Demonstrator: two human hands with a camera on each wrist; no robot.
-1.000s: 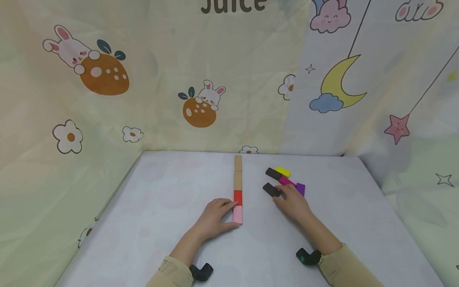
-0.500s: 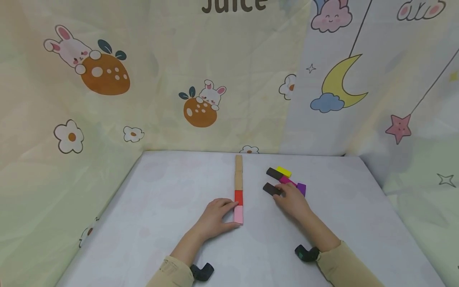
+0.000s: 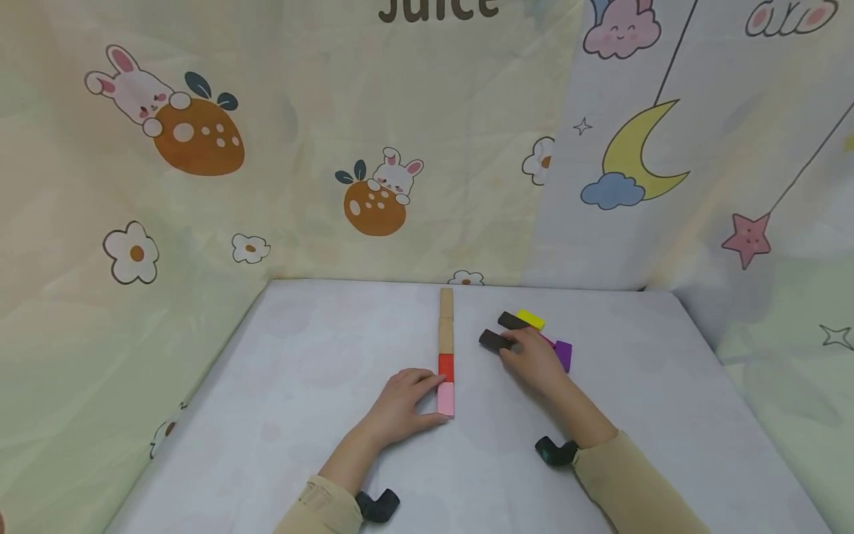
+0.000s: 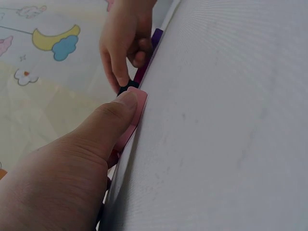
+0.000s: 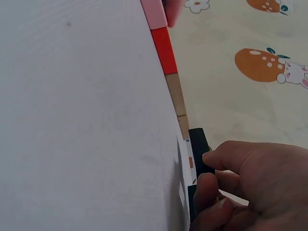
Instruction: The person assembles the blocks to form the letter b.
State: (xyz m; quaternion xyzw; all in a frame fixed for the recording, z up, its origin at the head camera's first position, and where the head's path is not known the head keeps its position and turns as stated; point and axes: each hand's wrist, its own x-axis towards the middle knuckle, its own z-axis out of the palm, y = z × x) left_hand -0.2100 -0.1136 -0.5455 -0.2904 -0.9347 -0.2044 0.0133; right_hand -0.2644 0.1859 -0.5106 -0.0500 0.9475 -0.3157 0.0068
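A straight row on the table runs away from me: a pink block [image 3: 445,400] nearest, then a red block [image 3: 445,368], then two tan wooden blocks [image 3: 446,334]. My left hand [image 3: 400,408] pinches the pink block, thumb at its near end and index fingertip by the joint with the red one. In the right hand [image 3: 537,360], a black block [image 3: 494,341] is held between thumb and fingers, its left end sticking out. The right wrist view shows this black block [image 5: 198,149] against the thumb tip. Behind that hand lies a second black block [image 3: 512,320].
Close around the right hand lie a yellow block [image 3: 531,319], a purple block [image 3: 563,356] and a mostly hidden magenta block [image 3: 548,340]. A printed cloth [image 3: 300,222] rises at the back edge of the white table [image 3: 300,348].
My right hand has moved a little left and away from me, carrying the black block off its earlier spot. The left hand stays at the pink block.
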